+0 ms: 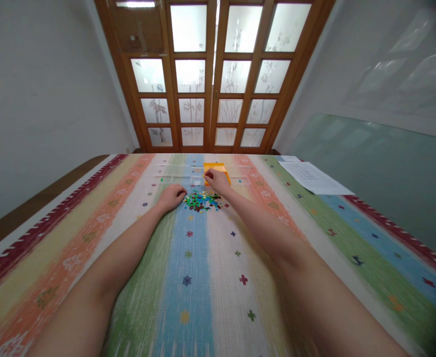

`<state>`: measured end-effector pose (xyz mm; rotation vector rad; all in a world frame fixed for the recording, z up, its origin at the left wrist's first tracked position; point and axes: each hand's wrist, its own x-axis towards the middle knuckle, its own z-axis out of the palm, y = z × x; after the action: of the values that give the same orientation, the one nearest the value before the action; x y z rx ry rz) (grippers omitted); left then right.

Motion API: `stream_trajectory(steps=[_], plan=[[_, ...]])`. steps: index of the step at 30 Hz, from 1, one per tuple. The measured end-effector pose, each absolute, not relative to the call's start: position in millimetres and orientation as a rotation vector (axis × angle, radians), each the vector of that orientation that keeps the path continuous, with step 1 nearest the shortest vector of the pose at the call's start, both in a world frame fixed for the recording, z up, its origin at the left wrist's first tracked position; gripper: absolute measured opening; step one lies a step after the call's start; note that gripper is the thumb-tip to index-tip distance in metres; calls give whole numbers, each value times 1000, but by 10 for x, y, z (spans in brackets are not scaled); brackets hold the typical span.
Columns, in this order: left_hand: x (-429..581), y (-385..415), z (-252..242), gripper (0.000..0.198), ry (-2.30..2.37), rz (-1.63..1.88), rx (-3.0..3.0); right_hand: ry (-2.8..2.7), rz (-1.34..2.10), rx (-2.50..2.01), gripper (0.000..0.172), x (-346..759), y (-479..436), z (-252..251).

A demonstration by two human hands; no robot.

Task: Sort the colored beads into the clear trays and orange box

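A loose pile of small coloured pieces (202,201), mostly green, blue, dark red and yellow, lies on the striped tablecloth. At the pile's left edge rests my left hand (172,197), its fingers curled in; anything in them is hidden. My right hand (217,180) is above and behind the pile, in front of a yellow box (214,165). Its thumb and fingers are pinched together, and what they hold is too small to make out. Clear plastic trays (245,182) stand around the yellow box, with a few small pieces in them.
Printed sheets of paper (314,177) lie toward the back right of the table. The patterned tablecloth (199,297) covers the tabletop. Behind the table stand wooden doors with glass panes (191,77). A pale glass panel (381,158) leans along the right wall.
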<state>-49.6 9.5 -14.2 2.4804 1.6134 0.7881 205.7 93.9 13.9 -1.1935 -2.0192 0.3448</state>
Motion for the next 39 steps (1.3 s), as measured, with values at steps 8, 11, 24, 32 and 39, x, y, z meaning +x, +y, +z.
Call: stream_trajectory(steps=[8, 11, 24, 32, 39], plan=[[-475, 104, -158, 25, 1718, 769, 2472, -2060, 374, -1182, 24, 1901, 954, 43], [-501, 130, -189, 24, 1887, 814, 2413, -2181, 384, -1057, 18, 1865, 801, 3], [-581, 158, -225, 23, 2052, 875, 2292, -2623, 243, -558, 24, 1675, 422, -26], [-575, 154, -207, 24, 2045, 849, 2296, -2633, 191, -576, 27, 1657, 449, -96], [-559, 151, -194, 23, 2050, 845, 2304, -2635, 186, -597, 26, 1649, 432, -110]])
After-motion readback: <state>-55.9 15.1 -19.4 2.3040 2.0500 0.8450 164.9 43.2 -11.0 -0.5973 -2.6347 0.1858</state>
